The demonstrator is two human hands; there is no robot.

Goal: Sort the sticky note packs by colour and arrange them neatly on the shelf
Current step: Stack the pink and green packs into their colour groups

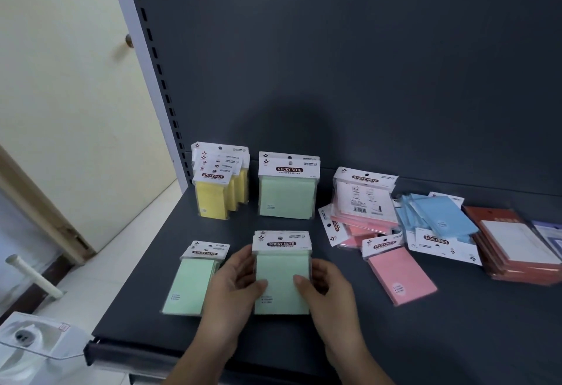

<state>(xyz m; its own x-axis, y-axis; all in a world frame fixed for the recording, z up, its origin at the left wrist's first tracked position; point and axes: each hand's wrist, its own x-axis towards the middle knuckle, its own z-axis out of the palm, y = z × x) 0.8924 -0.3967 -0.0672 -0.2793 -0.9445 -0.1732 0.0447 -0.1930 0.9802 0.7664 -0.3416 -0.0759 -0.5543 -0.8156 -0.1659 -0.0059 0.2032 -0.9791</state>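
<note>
A small stack of green sticky note packs (281, 266) is held upright near the front of the dark shelf (425, 333). My left hand (234, 290) grips its left edge and my right hand (327, 287) grips its right edge. More green packs (191, 281) lie flat to the left. Yellow packs (217, 193) and green packs (287, 193) stand upright at the back. Pink packs (362, 220) lie in a loose heap on the right, with one pink pack (400, 278) flat in front. Blue packs (441, 217) lie jumbled beyond them.
A stack of red-brown pads (517, 250) lies at the far right, with a bluish pack (550, 232) at the frame edge. The shelf's grey back panel (334, 65) rises behind. A cream door (60, 80) and a white appliance (27, 342) are off the shelf's left end.
</note>
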